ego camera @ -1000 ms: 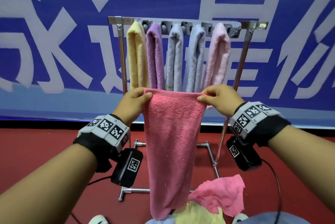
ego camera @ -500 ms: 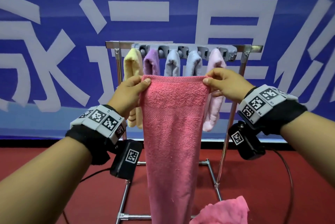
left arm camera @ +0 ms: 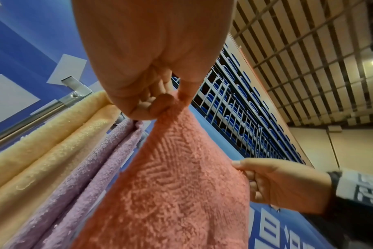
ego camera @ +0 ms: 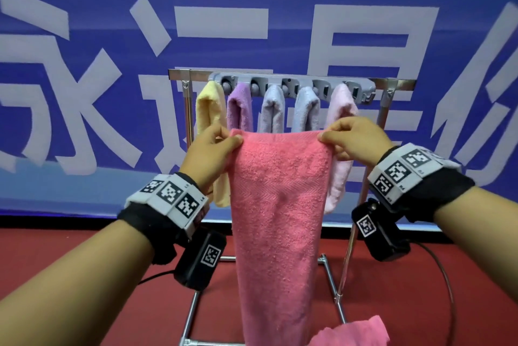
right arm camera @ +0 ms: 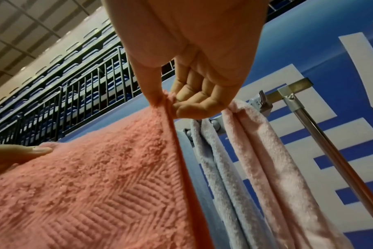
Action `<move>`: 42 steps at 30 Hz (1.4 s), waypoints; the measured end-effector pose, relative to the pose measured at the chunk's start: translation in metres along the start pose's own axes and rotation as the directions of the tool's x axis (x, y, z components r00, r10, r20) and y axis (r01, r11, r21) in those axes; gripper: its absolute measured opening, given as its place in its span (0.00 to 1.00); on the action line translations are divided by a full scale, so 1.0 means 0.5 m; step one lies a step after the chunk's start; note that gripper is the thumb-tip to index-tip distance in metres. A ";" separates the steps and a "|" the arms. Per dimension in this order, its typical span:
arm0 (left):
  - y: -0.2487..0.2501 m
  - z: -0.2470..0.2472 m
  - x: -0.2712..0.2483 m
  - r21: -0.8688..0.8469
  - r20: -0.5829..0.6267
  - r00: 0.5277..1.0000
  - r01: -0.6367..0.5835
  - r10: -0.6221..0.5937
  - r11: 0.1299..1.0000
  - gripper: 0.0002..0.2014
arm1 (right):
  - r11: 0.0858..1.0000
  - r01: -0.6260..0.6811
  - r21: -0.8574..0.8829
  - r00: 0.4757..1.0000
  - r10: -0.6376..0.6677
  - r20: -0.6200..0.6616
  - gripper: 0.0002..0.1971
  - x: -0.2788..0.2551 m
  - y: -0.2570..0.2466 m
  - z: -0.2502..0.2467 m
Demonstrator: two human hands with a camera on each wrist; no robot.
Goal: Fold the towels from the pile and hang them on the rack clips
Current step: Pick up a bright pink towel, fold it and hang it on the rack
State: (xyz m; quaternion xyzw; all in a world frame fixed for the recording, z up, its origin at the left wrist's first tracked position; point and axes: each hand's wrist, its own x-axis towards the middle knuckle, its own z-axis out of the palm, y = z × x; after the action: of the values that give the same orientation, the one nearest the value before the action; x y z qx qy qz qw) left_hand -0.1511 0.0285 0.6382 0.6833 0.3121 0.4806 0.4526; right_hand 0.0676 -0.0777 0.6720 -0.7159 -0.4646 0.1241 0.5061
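A coral-pink towel [ego camera: 277,219] hangs long and folded between both hands, in front of the rack. My left hand [ego camera: 215,146] pinches its top left corner [left arm camera: 170,107], thumb on the near side. My right hand [ego camera: 344,138] pinches the top right corner [right arm camera: 166,99]. Behind it stands the metal rack [ego camera: 392,83] with a grey clip bar [ego camera: 291,83]. On the clips hang a yellow towel [ego camera: 208,110], a purple towel [ego camera: 239,110], two pale blue-grey towels [ego camera: 273,110] and a pale pink towel [ego camera: 342,104]. The rightmost clip [ego camera: 361,92] holds nothing.
A bright pink towel [ego camera: 353,331] from the pile shows at the bottom edge. The rack's base bars [ego camera: 333,289] lie on the red floor [ego camera: 70,261]. A blue banner with white characters [ego camera: 84,93] fills the background. A black cable [ego camera: 445,275] trails at the right.
Both hands have lifted the coral towel up toward the clip bar. The view has tilted upward, so most of the pile has dropped out of sight.
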 end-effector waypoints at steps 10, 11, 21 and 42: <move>-0.061 0.079 -0.035 0.165 0.019 0.996 0.082 -0.087 0.983 0.10 | 0.975 -0.206 -0.078 0.975 0.211 0.062 0.14 -0.029 0.052 0.113; -0.064 0.085 -0.038 0.166 0.047 0.994 0.089 -0.098 0.982 0.10 | 0.976 -0.218 -0.032 0.971 0.220 0.099 0.13 -0.034 0.051 0.123; -0.074 0.106 -0.053 0.160 0.189 0.972 0.112 -0.141 0.981 0.08 | 0.966 -0.244 0.083 0.950 0.221 0.221 0.08 -0.041 0.045 0.153; -0.052 0.008 -0.043 0.494 0.281 0.960 -0.162 0.019 0.854 0.14 | 0.998 -0.057 -0.018 0.950 0.059 0.307 0.09 -0.043 0.053 0.104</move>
State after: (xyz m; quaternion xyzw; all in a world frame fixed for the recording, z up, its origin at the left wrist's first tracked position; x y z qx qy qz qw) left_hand -0.1543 0.0189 0.6059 0.8510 0.3321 0.3053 0.2690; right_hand 0.0366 -0.0644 0.6200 -0.7034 -0.5169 0.2468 0.4208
